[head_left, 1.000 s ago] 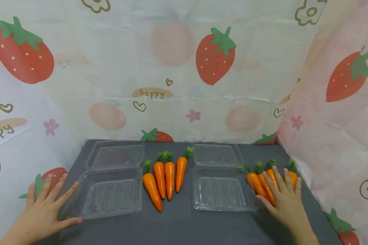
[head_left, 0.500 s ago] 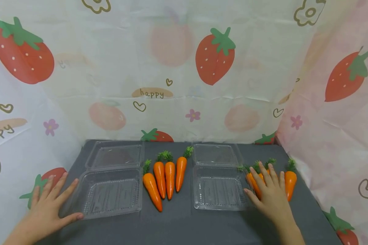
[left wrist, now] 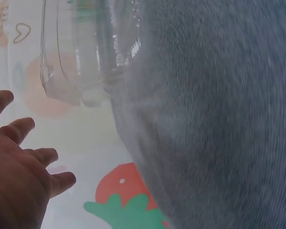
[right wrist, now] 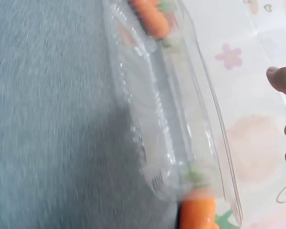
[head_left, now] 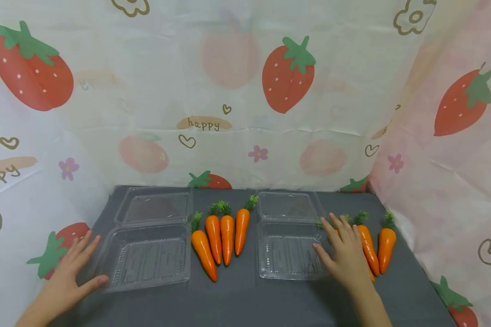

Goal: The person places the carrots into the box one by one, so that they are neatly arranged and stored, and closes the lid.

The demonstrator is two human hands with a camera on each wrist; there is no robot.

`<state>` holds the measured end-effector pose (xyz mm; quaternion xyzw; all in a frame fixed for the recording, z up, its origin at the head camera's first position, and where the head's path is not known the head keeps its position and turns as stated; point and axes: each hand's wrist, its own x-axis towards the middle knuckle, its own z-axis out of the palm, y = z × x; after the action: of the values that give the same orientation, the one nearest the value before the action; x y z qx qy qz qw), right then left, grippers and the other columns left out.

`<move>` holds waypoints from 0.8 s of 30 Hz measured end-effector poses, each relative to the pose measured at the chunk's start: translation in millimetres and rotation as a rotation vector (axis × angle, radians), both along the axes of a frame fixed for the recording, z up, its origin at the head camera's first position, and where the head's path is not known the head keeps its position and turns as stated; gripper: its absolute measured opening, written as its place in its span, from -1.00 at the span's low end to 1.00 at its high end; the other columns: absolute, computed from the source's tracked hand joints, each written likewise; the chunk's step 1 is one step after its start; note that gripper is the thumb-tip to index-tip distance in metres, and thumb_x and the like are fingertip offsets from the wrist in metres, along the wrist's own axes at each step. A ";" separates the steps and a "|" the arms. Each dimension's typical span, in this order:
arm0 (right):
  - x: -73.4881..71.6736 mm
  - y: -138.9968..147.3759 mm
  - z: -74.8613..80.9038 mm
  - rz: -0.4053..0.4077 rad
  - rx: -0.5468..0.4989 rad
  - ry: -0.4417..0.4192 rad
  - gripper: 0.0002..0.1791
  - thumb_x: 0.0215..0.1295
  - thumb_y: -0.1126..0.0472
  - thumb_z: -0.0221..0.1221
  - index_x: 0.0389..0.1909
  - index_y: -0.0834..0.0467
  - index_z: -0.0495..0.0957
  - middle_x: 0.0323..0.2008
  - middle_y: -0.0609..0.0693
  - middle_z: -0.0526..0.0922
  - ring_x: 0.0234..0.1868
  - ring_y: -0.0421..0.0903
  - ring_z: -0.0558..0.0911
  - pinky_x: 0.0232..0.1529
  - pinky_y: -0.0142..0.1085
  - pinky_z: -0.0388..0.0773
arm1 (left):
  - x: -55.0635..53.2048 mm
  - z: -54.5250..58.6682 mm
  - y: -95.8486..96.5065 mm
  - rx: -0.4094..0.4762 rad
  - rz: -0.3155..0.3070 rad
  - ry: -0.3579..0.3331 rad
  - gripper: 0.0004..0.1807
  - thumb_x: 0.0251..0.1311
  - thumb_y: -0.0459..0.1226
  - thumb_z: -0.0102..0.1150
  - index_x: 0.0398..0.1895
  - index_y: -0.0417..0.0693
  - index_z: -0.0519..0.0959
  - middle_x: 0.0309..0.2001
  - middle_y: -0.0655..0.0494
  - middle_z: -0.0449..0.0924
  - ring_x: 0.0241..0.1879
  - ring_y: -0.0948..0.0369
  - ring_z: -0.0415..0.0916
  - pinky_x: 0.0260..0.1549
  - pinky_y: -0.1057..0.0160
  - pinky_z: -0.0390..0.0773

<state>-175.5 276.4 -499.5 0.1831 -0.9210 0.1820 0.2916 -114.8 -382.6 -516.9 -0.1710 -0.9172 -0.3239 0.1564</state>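
Note:
My right hand (head_left: 345, 254), fingers spread and holding nothing, is over the right edge of the right clear plastic clamshell box (head_left: 292, 256). It partly hides the carrots (head_left: 368, 245) lying right of that box; in the right wrist view its fingertips (right wrist: 283, 81) show at the edge, above the box wall (right wrist: 219, 124). My left hand (head_left: 71, 268) is also unoccupied, its fingers extended beside the left clear clamshell box (head_left: 149, 259). In the left wrist view, the left hand (left wrist: 19, 167) appears below and left of that box's corner (left wrist: 62, 90).
Several orange carrots (head_left: 227, 236) with green tops lie between the two boxes. Both lids (head_left: 155, 206) are folded back, flat toward the rear. A strawberry-print cloth (head_left: 245, 91) walls the dark grey table (head_left: 245, 304) at the back and both sides.
My right hand has moved left, off the right-hand carrots toward the right box, uncovering the rightmost carrots. My left hand has shifted slightly right, with its fingers closer together.

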 end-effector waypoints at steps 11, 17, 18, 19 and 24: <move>-3.1 -29.9 1.7 0.021 -0.078 0.013 -0.16 0.13 0.14 0.48 0.45 0.17 0.40 0.41 0.28 0.42 0.42 0.36 0.35 0.35 0.49 0.18 | 6.3 -2.9 5.0 0.149 0.010 -0.112 0.03 0.18 -0.40 0.38 0.67 0.08 0.05 0.65 0.45 -0.20 0.54 0.59 -0.44 0.55 -0.13 -0.45; -6.2 -42.6 7.2 0.041 -0.102 0.004 -0.17 0.17 0.15 0.46 0.46 0.18 0.39 0.40 0.27 0.43 0.39 0.36 0.37 0.35 0.45 0.25 | 7.5 -8.4 5.8 0.173 0.028 -0.165 -0.03 0.32 -0.36 0.28 0.68 0.19 -0.02 0.67 0.37 -0.24 0.53 0.60 -0.44 0.54 -0.27 -0.43; -7.0 -45.0 8.2 0.044 -0.107 0.003 -0.17 0.17 0.15 0.46 0.46 0.19 0.39 0.39 0.27 0.43 0.39 0.36 0.38 0.35 0.44 0.25 | 7.3 -9.3 6.0 0.169 0.031 -0.160 -0.03 0.32 -0.36 0.27 0.68 0.17 -0.02 0.67 0.36 -0.23 0.52 0.61 -0.42 0.58 -0.13 -0.40; -7.8 -47.6 9.3 0.047 -0.112 0.000 -0.18 0.18 0.14 0.46 0.46 0.19 0.39 0.39 0.27 0.43 0.39 0.36 0.38 0.36 0.43 0.25 | 7.6 -10.2 6.3 0.170 0.036 -0.163 -0.04 0.33 -0.36 0.27 0.68 0.19 -0.03 0.67 0.38 -0.23 0.52 0.63 -0.40 0.58 0.07 -0.39; -10.7 -61.7 13.4 0.055 -0.137 -0.023 -0.18 0.22 0.13 0.45 0.47 0.21 0.37 0.43 0.23 0.40 0.41 0.31 0.37 0.41 0.41 0.21 | 4.9 -11.9 9.7 0.206 0.048 -0.189 -0.07 0.38 -0.34 0.21 0.69 0.20 -0.05 0.60 0.61 -0.18 0.45 0.75 -0.29 0.51 0.35 -0.34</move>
<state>-186.2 214.7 -486.2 0.1858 -0.9043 0.2545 0.2879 -109.9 -372.9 -528.7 -0.1007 -0.8936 -0.4271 0.0940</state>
